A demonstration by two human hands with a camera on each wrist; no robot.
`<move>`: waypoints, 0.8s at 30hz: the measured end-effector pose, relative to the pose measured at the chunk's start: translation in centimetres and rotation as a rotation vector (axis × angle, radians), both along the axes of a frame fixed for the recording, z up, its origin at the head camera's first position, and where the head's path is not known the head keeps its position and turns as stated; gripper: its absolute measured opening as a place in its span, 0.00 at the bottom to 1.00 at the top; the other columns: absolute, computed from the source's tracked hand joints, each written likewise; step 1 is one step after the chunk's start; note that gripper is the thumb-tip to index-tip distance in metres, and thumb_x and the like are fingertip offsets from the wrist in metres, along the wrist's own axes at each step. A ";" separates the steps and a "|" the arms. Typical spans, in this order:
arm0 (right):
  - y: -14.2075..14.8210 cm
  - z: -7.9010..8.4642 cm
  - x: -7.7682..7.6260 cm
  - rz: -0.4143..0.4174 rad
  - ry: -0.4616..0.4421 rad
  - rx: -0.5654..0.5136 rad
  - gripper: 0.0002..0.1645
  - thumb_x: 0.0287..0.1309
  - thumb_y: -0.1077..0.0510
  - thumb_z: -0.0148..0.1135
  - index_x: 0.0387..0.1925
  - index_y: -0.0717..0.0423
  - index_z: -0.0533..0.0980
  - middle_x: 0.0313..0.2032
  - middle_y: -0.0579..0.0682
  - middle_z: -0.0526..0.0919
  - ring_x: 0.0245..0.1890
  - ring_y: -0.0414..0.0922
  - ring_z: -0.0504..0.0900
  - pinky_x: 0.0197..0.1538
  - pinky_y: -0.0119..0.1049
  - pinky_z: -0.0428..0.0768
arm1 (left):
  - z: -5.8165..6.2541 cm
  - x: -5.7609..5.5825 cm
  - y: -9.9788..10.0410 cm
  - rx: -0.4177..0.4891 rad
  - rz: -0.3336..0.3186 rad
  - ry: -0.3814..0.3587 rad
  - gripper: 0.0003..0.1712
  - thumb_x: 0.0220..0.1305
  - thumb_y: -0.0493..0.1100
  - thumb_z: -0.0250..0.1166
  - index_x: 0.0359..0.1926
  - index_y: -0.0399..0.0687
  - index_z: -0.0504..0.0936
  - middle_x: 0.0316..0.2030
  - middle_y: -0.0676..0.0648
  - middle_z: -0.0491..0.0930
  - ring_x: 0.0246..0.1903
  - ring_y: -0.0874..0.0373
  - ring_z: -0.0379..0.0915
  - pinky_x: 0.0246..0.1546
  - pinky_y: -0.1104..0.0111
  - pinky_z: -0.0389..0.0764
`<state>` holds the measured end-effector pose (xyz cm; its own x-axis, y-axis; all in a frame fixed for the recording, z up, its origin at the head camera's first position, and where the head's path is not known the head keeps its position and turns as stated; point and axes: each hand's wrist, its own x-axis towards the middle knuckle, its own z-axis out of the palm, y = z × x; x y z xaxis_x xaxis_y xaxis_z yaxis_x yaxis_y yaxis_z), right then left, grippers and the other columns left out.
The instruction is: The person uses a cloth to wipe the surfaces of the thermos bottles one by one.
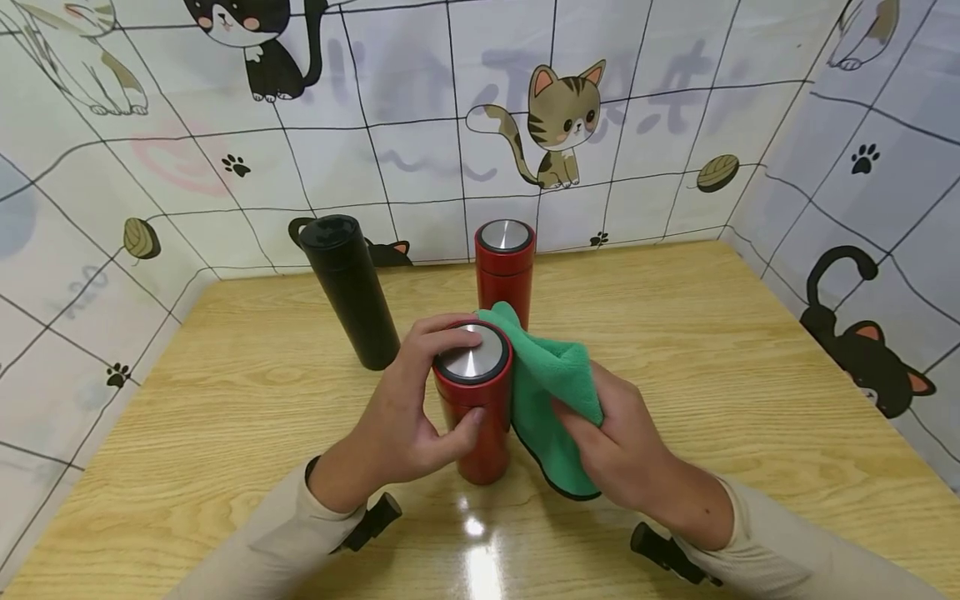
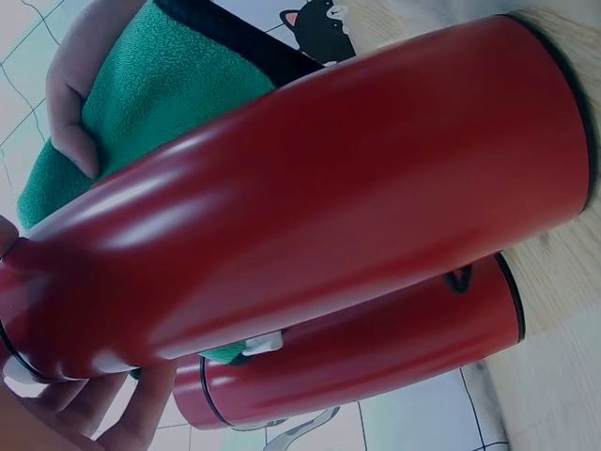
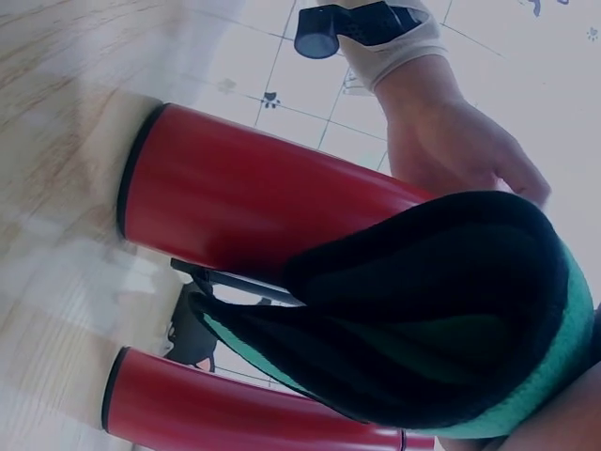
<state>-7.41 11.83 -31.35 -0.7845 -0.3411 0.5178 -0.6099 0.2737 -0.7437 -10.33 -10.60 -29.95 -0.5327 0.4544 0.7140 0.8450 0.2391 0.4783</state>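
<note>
A red thermos bottle (image 1: 487, 425) with a brushed metal disc in its lid stands upright on the table in the head view. My left hand (image 1: 416, 400) grips its upper part, one finger lying over the lid and the thumb on the near side. A green cloth (image 1: 558, 375) with dark edging is held in my right hand (image 1: 626, 442), and it lies against the right side of that bottle near the top. In the left wrist view the bottle's red body (image 2: 357, 178) fills the middle, with the green cloth (image 2: 178, 103) behind it.
Behind the gripped bottle stands a second red thermos bottle (image 1: 506, 267). A black bottle (image 1: 352, 292) stands at the back left. The wooden table (image 1: 712, 350) is bordered by white walls (image 1: 405, 92) printed with cats and grid lines.
</note>
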 end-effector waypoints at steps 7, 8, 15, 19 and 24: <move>0.0 0.0 0.0 0.032 0.004 -0.023 0.31 0.58 0.74 0.47 0.63 0.55 0.64 0.59 0.52 0.71 0.59 0.41 0.72 0.58 0.30 0.73 | 0.1 0.1 0.0 -0.010 -0.007 -0.006 0.34 0.46 0.42 0.60 0.56 0.39 0.64 0.59 0.41 0.63 0.59 0.51 0.63 0.54 0.63 0.75; 0.0 0.0 0.0 0.036 -0.007 -0.018 0.31 0.59 0.73 0.47 0.64 0.54 0.63 0.60 0.52 0.71 0.59 0.41 0.72 0.58 0.31 0.73 | 0.1 0.1 0.0 -0.007 -0.011 -0.008 0.34 0.46 0.42 0.60 0.56 0.39 0.64 0.59 0.40 0.63 0.59 0.51 0.63 0.54 0.63 0.74; 0.0 0.1 0.1 0.001 -0.032 0.013 0.29 0.60 0.70 0.48 0.63 0.53 0.64 0.59 0.49 0.72 0.57 0.39 0.73 0.57 0.30 0.74 | -0.1 0.1 0.1 0.007 -0.004 -0.038 0.32 0.56 0.52 0.60 0.56 0.40 0.63 0.59 0.41 0.63 0.59 0.51 0.62 0.55 0.63 0.74; 0.0 0.2 0.2 -0.007 -0.031 0.002 0.29 0.60 0.71 0.48 0.63 0.53 0.65 0.59 0.49 0.72 0.57 0.39 0.73 0.56 0.29 0.74 | -0.2 0.1 0.1 -0.011 0.029 -0.065 0.34 0.55 0.56 0.63 0.56 0.42 0.63 0.59 0.44 0.63 0.60 0.53 0.62 0.54 0.64 0.75; 0.0 0.1 0.0 0.014 -0.020 0.018 0.30 0.60 0.71 0.47 0.63 0.53 0.64 0.59 0.50 0.72 0.58 0.41 0.72 0.57 0.30 0.73 | -0.4 0.0 0.0 0.002 0.026 -0.053 0.32 0.55 0.52 0.64 0.56 0.42 0.65 0.59 0.43 0.64 0.58 0.53 0.63 0.52 0.64 0.77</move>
<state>-7.39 11.79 -31.28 -0.7896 -0.3616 0.4958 -0.5990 0.2788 -0.7506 -10.31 -10.57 -30.30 -0.5814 0.4384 0.6854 0.8120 0.2592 0.5230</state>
